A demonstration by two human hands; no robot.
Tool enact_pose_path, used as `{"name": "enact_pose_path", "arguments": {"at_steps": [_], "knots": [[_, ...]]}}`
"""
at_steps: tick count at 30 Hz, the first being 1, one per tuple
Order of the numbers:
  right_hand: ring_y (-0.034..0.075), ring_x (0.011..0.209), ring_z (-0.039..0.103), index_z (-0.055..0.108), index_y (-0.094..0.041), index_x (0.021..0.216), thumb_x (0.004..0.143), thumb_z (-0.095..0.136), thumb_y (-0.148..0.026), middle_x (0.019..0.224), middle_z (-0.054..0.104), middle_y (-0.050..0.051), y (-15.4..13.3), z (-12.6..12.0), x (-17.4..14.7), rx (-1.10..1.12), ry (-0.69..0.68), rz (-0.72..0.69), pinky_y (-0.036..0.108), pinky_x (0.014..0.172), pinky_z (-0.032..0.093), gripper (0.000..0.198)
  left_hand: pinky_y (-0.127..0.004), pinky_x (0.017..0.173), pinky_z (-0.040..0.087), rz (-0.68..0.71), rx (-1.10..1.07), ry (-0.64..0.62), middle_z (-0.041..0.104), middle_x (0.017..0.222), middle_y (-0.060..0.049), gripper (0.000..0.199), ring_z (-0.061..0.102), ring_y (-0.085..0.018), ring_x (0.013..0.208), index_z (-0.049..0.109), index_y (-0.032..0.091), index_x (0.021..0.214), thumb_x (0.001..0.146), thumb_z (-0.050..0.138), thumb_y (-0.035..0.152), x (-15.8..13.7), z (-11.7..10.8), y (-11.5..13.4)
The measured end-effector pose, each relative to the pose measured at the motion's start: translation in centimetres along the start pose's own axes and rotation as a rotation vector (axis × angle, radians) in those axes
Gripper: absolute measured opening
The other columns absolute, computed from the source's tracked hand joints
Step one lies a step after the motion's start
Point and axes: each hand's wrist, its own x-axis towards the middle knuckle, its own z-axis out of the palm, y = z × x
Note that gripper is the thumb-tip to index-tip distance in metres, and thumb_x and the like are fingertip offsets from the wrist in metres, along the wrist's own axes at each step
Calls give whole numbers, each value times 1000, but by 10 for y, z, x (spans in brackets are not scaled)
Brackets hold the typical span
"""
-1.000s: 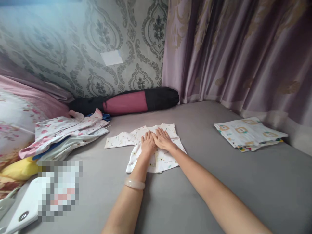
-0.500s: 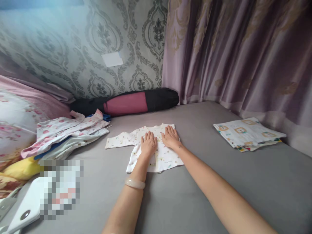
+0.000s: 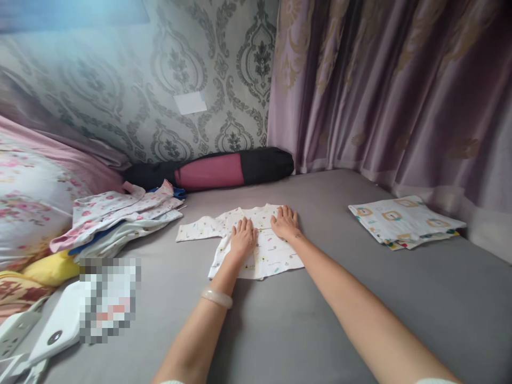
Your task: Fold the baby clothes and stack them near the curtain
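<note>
We have both hands flat on a small white baby shirt (image 3: 262,250) with a tiny scattered print, spread out on the grey bed sheet (image 3: 320,320) in front of us. Our left hand (image 3: 243,238) lies palm down on the middle of the shirt, fingers open and lightly fanned, pointing away from us toward the neckline. Our right hand (image 3: 285,223) lies palm down on the shirt's far right part, near the shoulder, fingers likewise spread and pressing the cloth; neither hand pinches or grasps anything. A pale bangle (image 3: 217,297) sits on our left wrist.

The shirt lies with its neck end toward the wall and its hem toward us, so its body runs away from us. One sleeve (image 3: 196,230) stretches out to the left, flat on the sheet, which makes the garment's longest reach go across our view from left to right. On the right side no sleeve sticks out; we cannot tell whether it is tucked under.

To the left, well apart from the shirt, a loose pile of baby clothes (image 3: 120,218) leans against a floral pillow (image 3: 36,202). A black and pink roll bag (image 3: 216,169) lies along the patterned wall behind the shirt. To the right, near the purple curtain (image 3: 392,90), rests a stack of folded printed cloths (image 3: 404,221).
</note>
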Motion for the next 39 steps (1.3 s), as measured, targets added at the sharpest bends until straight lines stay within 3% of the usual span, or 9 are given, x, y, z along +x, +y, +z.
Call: {"name": "enact_pose_path", "arguments": {"at_steps": [3,5,10,21,25,30,39], "knots": [[29,144,10,30,0,146,95,28,-38,155,20,20,-7,-2,2,-22,1,-69,47,114,0,63,-50,114,20,33,43,-17,23,154,-19,60,20,-30,144,28,8,146,96,26,41,-21,-8,-6],[29,144,9,27,0,147,96,26,-41,156,18,20,-12,0,3,5,-2,-100,45,114,2,66,-50,114,19,49,83,-10,24,154,-19,60,21,-30,144,29,9,146,96,29,43,-38,-10,-11],[30,144,11,25,3,147,96,23,-48,155,20,21,-18,9,6,57,-13,-30,43,114,6,72,-45,117,17,37,134,-6,28,154,-16,58,21,-27,144,34,13,144,96,28,45,-71,-7,-23],[28,144,12,27,1,147,97,22,-45,155,23,18,-18,4,1,36,11,-53,41,115,6,68,-48,116,17,59,123,2,27,154,-14,59,19,-27,144,33,13,144,97,24,48,-79,0,-31],[26,145,7,24,-1,148,97,21,-42,157,16,16,-24,-4,-27,67,-22,-158,41,116,1,66,-46,117,18,71,125,-1,28,154,-15,58,20,-27,144,34,12,144,97,28,46,-83,-3,-33],[25,145,9,23,-3,149,96,16,-51,157,15,15,-18,-11,-81,149,-170,-363,39,117,9,73,-47,116,20,82,123,0,30,153,-16,57,22,-28,143,36,12,143,97,29,45,-84,-6,-32],[27,145,13,28,-1,147,96,18,-50,156,18,17,29,-10,-107,5,-74,-314,42,117,10,72,-49,116,21,92,112,22,31,152,-17,57,23,-29,143,38,11,142,97,30,45,-84,-3,-34]]}}
